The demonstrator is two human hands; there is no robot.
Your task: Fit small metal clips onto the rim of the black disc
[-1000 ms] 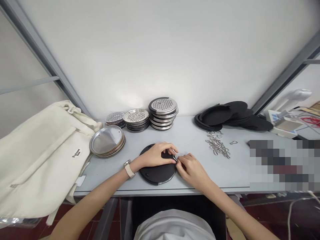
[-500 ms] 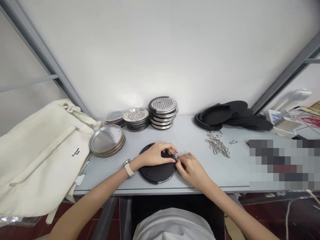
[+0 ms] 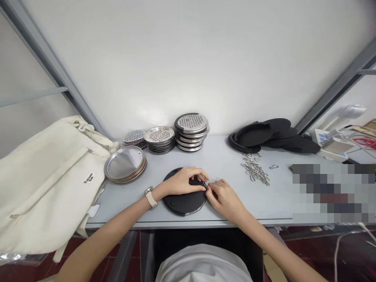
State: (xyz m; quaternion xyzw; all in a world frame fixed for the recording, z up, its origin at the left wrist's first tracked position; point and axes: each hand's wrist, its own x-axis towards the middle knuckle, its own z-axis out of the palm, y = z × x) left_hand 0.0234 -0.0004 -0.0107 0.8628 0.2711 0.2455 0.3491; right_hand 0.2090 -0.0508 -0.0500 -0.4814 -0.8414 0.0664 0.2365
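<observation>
A black round disc [image 3: 185,201] lies flat near the table's front edge, with a shiny metal rim showing along its lower right. Across its top rests my left hand [image 3: 188,181], thumb and index finger closed around a small metal clip [image 3: 205,184] at the disc's right edge. My right hand [image 3: 225,197] meets it there, its thumb and fingertips pinched together; what they grip is hidden. Right of the hands lies a heap of small silver wire clips [image 3: 255,170], with one loose clip [image 3: 273,167] beside it.
Behind the disc stand stacks of perforated metal discs [image 3: 160,136] [image 3: 192,123], and to the left a pile of smooth round metal plates [image 3: 125,162]. Black round covers [image 3: 273,133] lie at the back right. A cream bag [image 3: 55,184] occupies the left side. A blurred patch [image 3: 331,194] hides the right.
</observation>
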